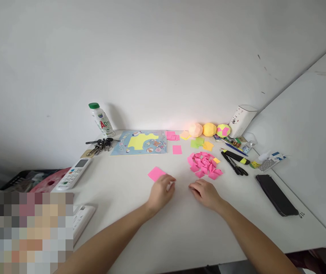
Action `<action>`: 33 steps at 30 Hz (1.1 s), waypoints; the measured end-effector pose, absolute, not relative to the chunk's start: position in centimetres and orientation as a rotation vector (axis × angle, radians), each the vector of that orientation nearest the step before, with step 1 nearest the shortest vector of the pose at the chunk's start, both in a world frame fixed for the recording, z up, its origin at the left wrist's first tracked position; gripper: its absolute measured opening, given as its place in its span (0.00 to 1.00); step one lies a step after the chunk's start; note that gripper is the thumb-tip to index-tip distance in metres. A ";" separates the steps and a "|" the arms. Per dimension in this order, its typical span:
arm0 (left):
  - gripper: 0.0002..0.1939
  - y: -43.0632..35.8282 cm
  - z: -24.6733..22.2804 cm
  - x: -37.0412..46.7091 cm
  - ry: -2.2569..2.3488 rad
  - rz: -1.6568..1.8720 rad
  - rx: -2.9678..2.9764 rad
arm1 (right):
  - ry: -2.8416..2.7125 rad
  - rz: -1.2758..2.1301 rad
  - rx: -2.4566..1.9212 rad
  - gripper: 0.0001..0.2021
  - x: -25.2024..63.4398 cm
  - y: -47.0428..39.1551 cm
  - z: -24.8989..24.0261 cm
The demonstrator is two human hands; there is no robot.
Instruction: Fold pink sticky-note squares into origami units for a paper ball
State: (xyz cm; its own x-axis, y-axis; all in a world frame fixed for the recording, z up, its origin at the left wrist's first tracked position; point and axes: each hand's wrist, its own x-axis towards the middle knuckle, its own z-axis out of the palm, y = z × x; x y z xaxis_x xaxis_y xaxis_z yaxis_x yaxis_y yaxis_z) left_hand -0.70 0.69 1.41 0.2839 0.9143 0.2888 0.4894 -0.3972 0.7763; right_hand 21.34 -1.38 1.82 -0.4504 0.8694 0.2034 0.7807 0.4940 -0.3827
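Showing a square pink sheet just beyond and slightly left of the nearer left hand, narrowly parted at thumb and fingertips; leaving unclear any hold in the curled right hand

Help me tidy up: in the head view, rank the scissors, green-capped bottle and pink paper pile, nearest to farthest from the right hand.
1. Pink paper pile: just beyond the right hand.
2. Scissors: to the right of the pile.
3. Green-capped bottle: across on the far left.
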 end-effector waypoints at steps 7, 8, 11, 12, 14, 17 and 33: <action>0.15 4.2 0.1 -3.5 1.767 0.808 2.245 | -2.378 0.324 -1.400 0.10 21.3 -1.5 1.8; 0.13 4.2 -0.2 -3.5 1.746 0.797 2.277 | -2.372 0.330 -1.400 0.10 21.3 -1.5 1.9; 0.10 4.1 -0.7 -3.3 1.675 0.842 2.343 | -2.373 0.334 -1.403 0.10 21.3 -1.5 2.0; 0.10 4.1 -0.8 -3.2 1.656 0.867 2.351 | -2.379 0.330 -1.407 0.10 21.3 -1.5 2.0; 0.11 4.2 -1.0 -3.2 1.629 0.906 2.346 | -2.390 0.317 -1.414 0.10 21.3 -1.5 1.9; 0.12 4.5 -1.0 -3.5 1.603 0.921 2.289 | -2.402 0.295 -1.411 0.10 21.3 -1.5 1.9; 0.12 5.0 -0.5 -4.1 1.589 1.315 1.925 | -2.422 0.256 -1.408 0.10 21.2 -1.5 2.1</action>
